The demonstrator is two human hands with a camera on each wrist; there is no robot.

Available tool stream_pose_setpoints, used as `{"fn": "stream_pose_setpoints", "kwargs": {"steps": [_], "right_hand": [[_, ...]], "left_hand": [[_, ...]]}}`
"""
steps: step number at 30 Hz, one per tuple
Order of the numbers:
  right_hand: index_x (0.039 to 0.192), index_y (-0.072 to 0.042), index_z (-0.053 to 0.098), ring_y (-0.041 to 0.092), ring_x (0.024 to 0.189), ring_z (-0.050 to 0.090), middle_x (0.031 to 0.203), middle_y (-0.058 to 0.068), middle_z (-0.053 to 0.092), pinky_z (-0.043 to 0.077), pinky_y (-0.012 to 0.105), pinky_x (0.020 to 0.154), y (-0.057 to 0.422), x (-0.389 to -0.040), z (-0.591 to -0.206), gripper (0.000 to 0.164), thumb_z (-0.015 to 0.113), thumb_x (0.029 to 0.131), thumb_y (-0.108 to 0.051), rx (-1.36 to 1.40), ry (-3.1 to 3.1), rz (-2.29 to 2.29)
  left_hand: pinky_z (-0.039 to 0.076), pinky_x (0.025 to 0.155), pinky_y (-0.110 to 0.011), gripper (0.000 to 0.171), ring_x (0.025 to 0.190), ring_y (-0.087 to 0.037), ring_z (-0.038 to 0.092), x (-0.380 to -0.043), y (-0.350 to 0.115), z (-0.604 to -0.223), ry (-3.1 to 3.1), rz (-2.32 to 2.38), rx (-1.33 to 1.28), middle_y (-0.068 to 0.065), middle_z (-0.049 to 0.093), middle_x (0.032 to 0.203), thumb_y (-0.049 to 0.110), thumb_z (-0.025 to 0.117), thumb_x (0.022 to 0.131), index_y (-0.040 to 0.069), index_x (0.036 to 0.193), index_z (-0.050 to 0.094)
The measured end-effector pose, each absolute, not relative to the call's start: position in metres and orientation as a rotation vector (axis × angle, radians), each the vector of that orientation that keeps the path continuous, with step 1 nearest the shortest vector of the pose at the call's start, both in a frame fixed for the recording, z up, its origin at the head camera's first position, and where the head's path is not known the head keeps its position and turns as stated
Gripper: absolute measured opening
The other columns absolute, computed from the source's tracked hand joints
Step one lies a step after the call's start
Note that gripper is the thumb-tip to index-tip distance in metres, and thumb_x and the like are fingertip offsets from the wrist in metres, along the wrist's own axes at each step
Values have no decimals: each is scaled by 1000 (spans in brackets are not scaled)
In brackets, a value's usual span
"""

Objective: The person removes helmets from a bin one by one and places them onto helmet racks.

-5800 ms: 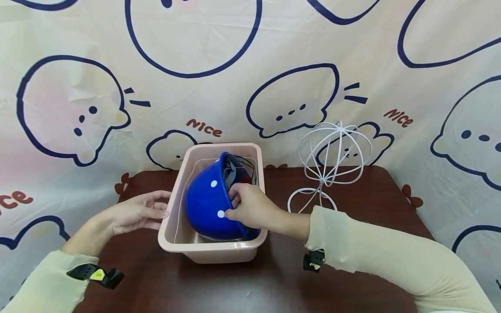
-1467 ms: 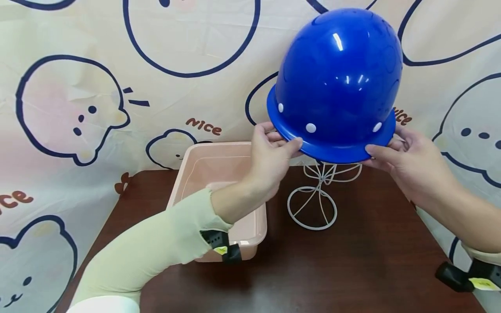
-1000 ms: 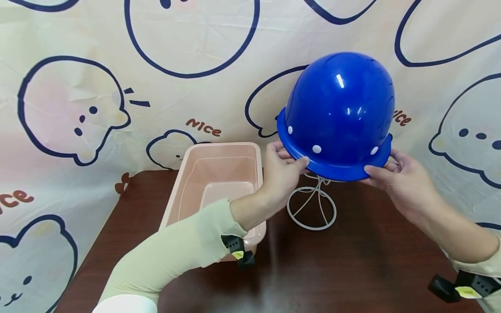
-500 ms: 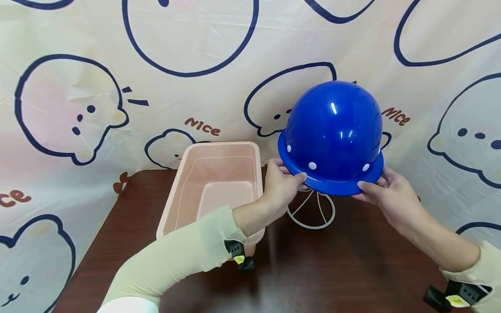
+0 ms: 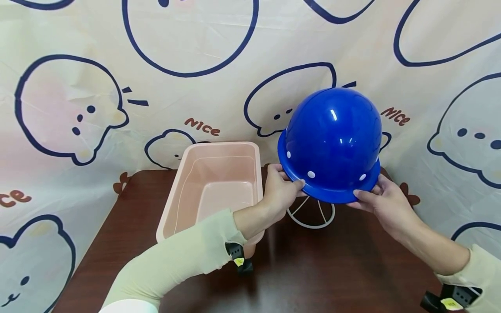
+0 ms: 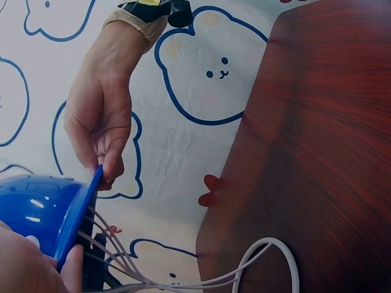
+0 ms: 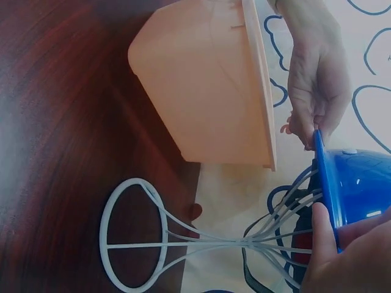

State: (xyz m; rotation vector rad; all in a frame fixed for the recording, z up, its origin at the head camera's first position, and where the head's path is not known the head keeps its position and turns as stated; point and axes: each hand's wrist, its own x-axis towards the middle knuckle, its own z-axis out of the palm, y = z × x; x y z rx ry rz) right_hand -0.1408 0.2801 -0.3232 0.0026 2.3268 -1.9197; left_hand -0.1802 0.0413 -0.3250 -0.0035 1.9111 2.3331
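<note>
A blue hard hat (image 5: 332, 134) sits dome up over the white wire stand (image 5: 313, 226), with its brim pinched from both sides. My left hand (image 5: 279, 191) grips the left of the brim, thumb on top and fingers beneath. On the right, my right hand (image 5: 385, 204) pinches it the same way. The right wrist view shows the stand's curved wires (image 7: 269, 244) running up into the hat, beside a dark strap (image 7: 253, 278). The stand's round base (image 7: 104, 244) rests on the table. Most of the stand's upper cage is hidden inside the hat.
A pink plastic basin (image 5: 211, 163) stands left of the wire stand, partly behind my left forearm. The dark brown wooden table (image 5: 313, 274) reaches back to a cartoon-printed cloth (image 5: 188, 100), close behind the hat.
The hard hat was in the basin at first, with my right hand at its rim. Both hands then held it high, and it has come down over the stand, most recently by a little.
</note>
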Motion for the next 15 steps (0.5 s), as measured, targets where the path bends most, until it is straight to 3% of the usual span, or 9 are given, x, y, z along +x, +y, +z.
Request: {"fn": "stream_pose_setpoints", "kwargs": {"steps": [10,15], "right_hand": [[162,-3,-4,5,101,69,160,30,28,56,29,90,284,-142,-321,95,66,101,-24,18,2370,-1847],[160,3,-5,1,102,65,158,32,31,54,26,93,292,-143,-316,90,58,105,-32,71,2456,-1697]], "left_hand": [[63,78,-37,56,93,-36,74,-181,35,-325,1851,2311,45,-21,63,113,-11,66,92,0,136,34],[63,79,-38,52,95,-36,74,-183,24,-323,1846,2226,146,-24,66,111,-5,67,95,-4,138,37]]}}
